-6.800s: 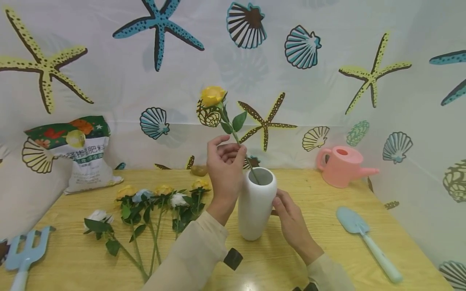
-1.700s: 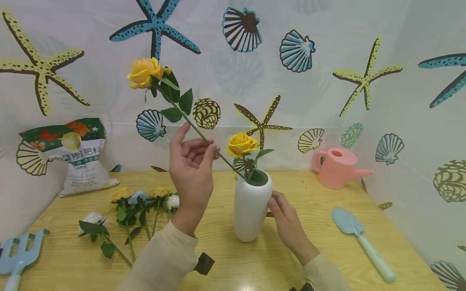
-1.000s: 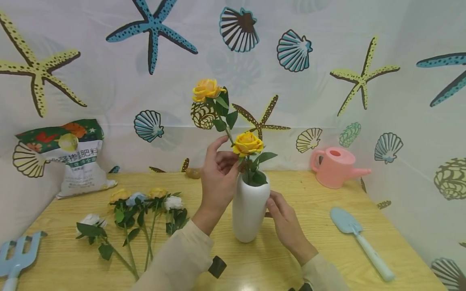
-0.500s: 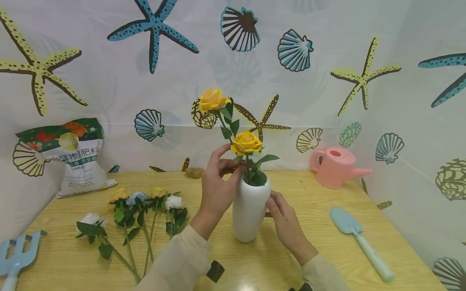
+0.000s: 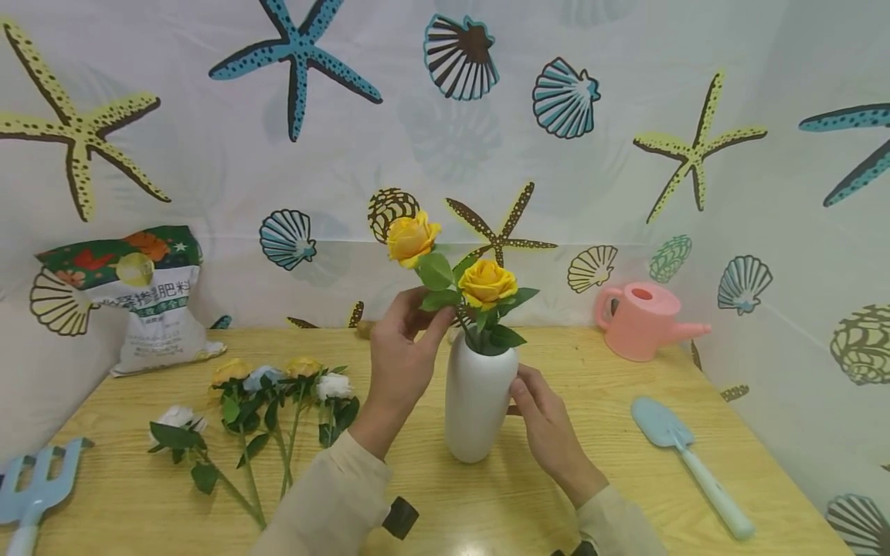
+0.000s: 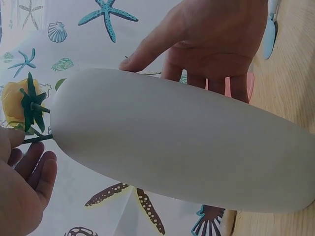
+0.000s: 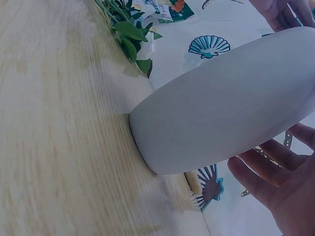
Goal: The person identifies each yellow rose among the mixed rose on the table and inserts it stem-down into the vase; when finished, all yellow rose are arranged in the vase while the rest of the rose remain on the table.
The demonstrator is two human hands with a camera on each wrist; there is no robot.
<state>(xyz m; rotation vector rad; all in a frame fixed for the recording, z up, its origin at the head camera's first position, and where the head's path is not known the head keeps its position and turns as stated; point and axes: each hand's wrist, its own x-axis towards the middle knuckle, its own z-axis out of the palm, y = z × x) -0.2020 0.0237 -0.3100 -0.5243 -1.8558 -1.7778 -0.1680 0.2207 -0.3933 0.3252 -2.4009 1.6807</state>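
A white vase [image 5: 480,405] stands upright on the wooden table, its mouth toward the back. My left hand [image 5: 402,363] is at the vase's left rim and pinches the green stem [image 6: 37,139] of a yellow rose [image 5: 412,238], whose lower end is inside the vase. A second yellow rose [image 5: 488,283] stands in the vase to its right, unheld. My right hand [image 5: 552,428] touches the vase's right side, thumb toward me and fairly straight fingers [image 7: 256,182] reaching along the far side. Both stems are hidden below the rim.
Several loose roses [image 5: 260,378] lie on the left of the table. A blue hand fork [image 5: 43,486] is at the left edge, a fertilizer bag [image 5: 163,309] behind. A pink watering can [image 5: 643,324] and a blue trowel [image 5: 688,459] are on the right.
The second rose was brought in from the left, tilted, its stem put into the vase mouth and lowered beside the first rose, leaning left. My right hand has stayed at the vase.
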